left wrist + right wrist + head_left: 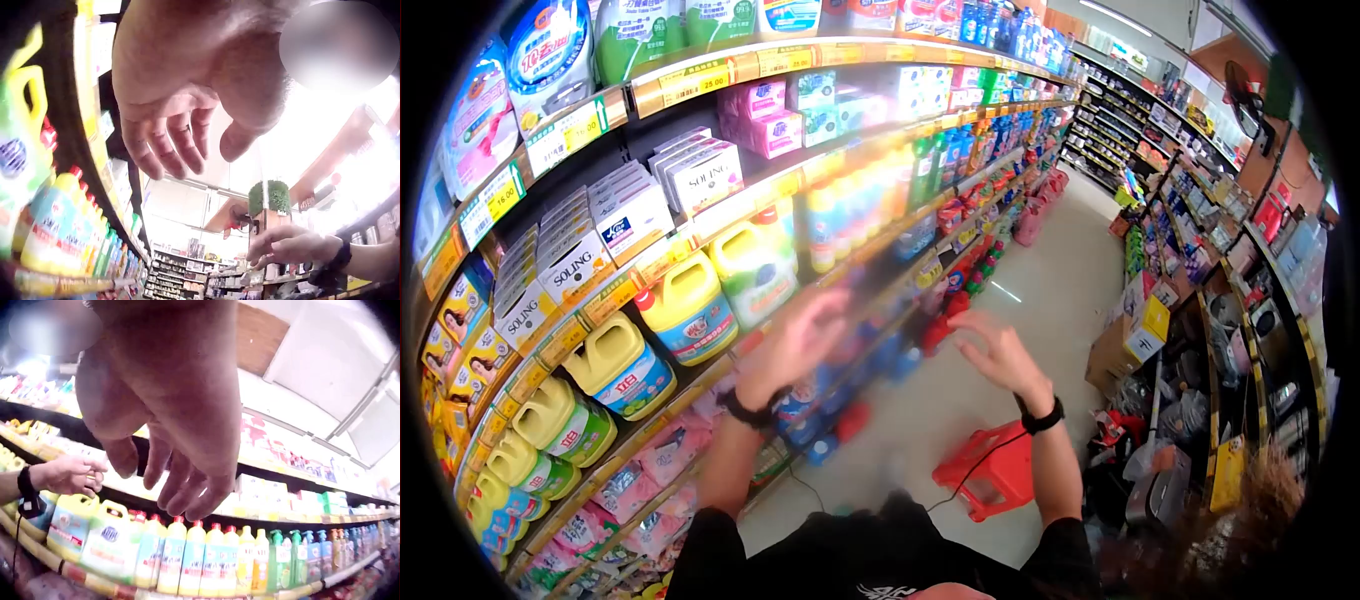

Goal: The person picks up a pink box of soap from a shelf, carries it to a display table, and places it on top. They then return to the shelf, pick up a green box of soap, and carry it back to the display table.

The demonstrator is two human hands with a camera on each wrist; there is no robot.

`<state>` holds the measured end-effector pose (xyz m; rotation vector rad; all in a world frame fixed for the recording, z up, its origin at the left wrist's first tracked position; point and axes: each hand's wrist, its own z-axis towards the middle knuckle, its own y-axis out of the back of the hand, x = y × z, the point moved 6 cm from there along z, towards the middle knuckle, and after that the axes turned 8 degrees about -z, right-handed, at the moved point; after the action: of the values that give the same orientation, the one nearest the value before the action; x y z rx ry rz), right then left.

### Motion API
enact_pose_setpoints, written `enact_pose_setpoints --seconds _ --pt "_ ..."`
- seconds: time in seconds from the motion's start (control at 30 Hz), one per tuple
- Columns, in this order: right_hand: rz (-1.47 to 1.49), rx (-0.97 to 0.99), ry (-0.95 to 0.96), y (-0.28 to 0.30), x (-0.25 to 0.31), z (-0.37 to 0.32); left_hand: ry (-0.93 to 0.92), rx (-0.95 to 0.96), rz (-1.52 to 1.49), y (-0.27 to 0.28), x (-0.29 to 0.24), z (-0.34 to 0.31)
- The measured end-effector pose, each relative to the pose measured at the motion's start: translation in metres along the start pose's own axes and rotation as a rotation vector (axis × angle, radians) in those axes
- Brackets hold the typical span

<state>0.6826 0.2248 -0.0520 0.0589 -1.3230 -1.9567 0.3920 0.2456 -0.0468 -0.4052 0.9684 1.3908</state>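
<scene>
My left hand [800, 335] is raised in front of the shelf of detergent jugs, blurred in the head view, its fingers loosely bent and holding nothing. Nearest to it are a pale green-labelled jug [750, 270] and a yellow jug with a blue label [690, 310]. Over the aisle, apart from the shelf, my right hand [1005, 358] hangs with relaxed fingers and nothing in them. In the right wrist view, red-capped yellow bottles [175, 556] stand in a row beyond its fingertips, beside green pump bottles [299, 559]. Both wrists wear black bands.
A red plastic stool [990, 470] stands on the aisle floor below my right hand. Boxes marked SOLING [575, 255] fill the shelf above the jugs. Across the aisle are a cardboard box [1125, 345] and crowded shelving [1250, 310]. A thin cable [980, 462] hangs from my right wrist.
</scene>
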Motion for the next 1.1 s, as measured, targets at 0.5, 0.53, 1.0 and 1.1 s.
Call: enact_pose_setpoints --seconds 0.5,0.53,1.0,1.1 --pt "0.059 -0.399 0.514 0.012 -0.025 0.317 -0.282 -0.686 1.011 0.078 0.022 0.249" --pt "0.073 -0.458 0.535 0.011 -0.027 0.335 -0.216 -0.701 1.057 0.079 0.019 0.255" --pt "0.19 -0.391 0.404 -0.054 -0.047 0.438 -0.081 -0.682 1.198 0.095 0.055 0.265" --pt "0.331 -0.414 0.436 -0.053 -0.054 0.438 -0.036 -0.674 1.12 0.098 0.057 0.265"
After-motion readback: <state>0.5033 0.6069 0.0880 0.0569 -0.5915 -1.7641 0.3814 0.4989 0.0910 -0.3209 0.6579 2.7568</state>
